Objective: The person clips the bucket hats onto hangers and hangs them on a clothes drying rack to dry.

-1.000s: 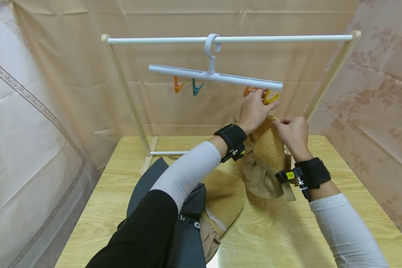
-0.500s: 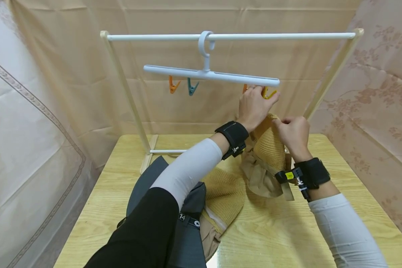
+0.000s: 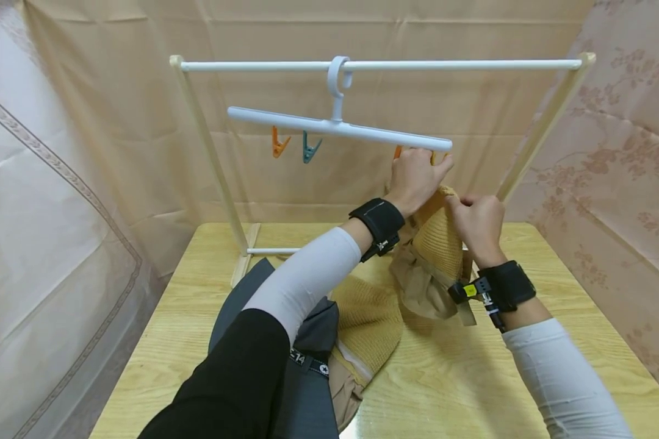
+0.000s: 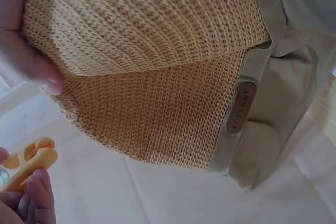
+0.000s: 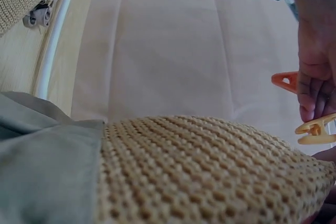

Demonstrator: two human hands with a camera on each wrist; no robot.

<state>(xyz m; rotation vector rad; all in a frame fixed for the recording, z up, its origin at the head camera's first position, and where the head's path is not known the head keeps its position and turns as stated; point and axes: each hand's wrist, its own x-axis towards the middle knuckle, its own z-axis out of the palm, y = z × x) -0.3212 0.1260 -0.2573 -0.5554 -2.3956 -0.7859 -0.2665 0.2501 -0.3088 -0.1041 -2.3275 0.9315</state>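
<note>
My left hand (image 3: 417, 172) is raised under the right end of a pale blue hanger (image 3: 362, 131), pinching a yellow clip (image 4: 39, 161) between thumb and fingers. Just below and to the right, my right hand (image 3: 480, 222) pinches the crown edge of a straw-coloured woven hat (image 3: 436, 244). The hat hangs above the table with its beige fabric brim (image 3: 417, 289) downward; a brown label (image 4: 241, 107) shows in the left wrist view. Crown and clip are close together but apart. An orange clip (image 3: 398, 151) hangs beside my left fingers, partly hidden.
The hanger hooks over a white rail (image 3: 461, 64) on a stand. On its left half hang another orange clip (image 3: 279, 143) and a teal clip (image 3: 310, 148). A second woven hat (image 3: 370, 317) and a dark grey fabric item (image 3: 241, 299) lie on the wooden table (image 3: 165, 353).
The hanger has shifted slightly left, and its right end tips lower. My left thumb now covers most of the yellow clip in the head view. My right hand keeps its pinch on the hat.
</note>
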